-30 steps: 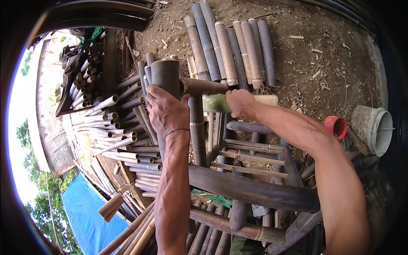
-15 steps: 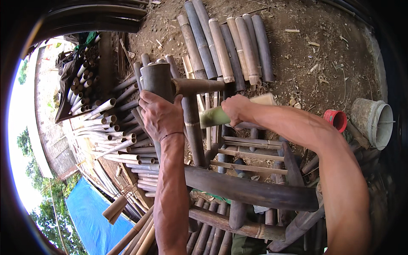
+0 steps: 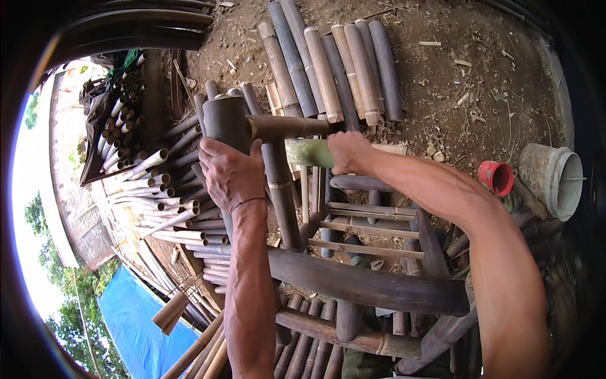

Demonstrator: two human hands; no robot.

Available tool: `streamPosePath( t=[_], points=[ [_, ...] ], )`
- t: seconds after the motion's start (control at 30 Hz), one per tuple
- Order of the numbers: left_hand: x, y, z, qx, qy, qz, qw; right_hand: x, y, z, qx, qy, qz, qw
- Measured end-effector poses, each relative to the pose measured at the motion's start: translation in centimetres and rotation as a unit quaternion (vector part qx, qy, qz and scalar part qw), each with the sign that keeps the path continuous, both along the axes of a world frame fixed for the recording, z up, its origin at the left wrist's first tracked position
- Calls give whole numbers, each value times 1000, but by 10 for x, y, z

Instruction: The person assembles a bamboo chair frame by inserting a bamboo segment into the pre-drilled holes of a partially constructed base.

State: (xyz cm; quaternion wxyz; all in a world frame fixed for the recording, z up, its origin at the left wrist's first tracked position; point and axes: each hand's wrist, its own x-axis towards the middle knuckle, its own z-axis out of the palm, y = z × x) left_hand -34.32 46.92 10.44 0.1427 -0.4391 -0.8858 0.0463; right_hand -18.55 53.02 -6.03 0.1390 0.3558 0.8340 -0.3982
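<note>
Littering the far dirt floor, shavings are scattered. Dark post is clasped below its top by left hand; green-ended bar, mid-length, by right hand.

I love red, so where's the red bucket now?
In the head view, the red bucket sits at right, just left of the whitish bucket, pictured above the right arm.

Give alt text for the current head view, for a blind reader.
A person's left hand grips a dark bamboo post while the right hand holds a green cylinder near a bamboo frame. Cut bamboo lengths lie on dirt beyond; a red container and pale bucket are at right.
</note>
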Motion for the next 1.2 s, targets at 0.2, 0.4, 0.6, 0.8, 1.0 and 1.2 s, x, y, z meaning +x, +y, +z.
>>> streamPosePath(
  t=[0.2,0.4,0.6,0.8,1.0,1.2],
  points=[
    [-4,-7,-5,-4,2,-3,1000,-1,-3,27,18,6,223,975],
    [4,-2,-16,-31,-6,6,999,17,-20,15,-35,13,54,998],
    [1,-8,-17,-31,0,-20,999,51,6,54,-56,-94,162,981],
    [-7,-8,-3,23,-104,-33,994,99,67,145,-12,-1,-124,992],
    [-82,-111,-4,37,-640,-25,767,4,56,224,256,304,-81,914],
    [-55,-139,-2,61,-395,-6,917,-23,32,183,316,141,-22,938]
  ],
)
